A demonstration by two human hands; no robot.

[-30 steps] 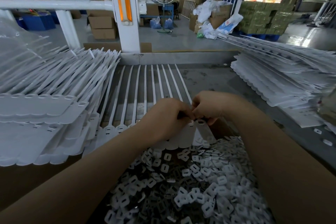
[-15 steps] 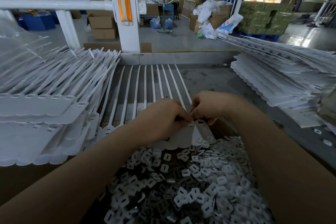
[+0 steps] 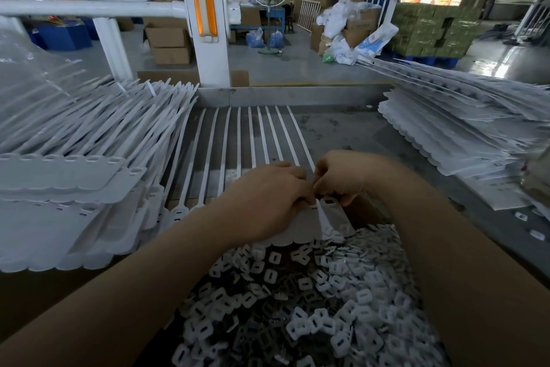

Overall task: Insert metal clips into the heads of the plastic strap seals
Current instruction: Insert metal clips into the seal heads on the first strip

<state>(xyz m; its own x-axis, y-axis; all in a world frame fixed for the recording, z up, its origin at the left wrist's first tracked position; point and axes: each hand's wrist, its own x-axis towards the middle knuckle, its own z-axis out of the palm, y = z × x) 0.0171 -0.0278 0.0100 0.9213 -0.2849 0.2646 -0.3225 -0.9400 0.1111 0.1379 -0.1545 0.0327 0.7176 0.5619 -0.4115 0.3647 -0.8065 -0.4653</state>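
Both hands met over the near end of a joined row of white strap seals lying flat on the grey metal table, their straps running away toward the raised back edge of the table. The left hand lay knuckles-up on the row's heads, fingers curled down at the slot line; whether it pinched a clip could not be told. The right hand had its fingers bent in above the rightmost seal head, which stood turned apart from the others; what it held was hidden. The scalloped near edge of the row overhung a heap of clips, white and dark pieces mixed, filling the space between the forearms. A stack of seals crowded the left side, touching the row's outer straps, and another stack lined the right edge, well apart from the hands. Open table surface showed only between the row and the right stack. A white post stood behind the back edge.
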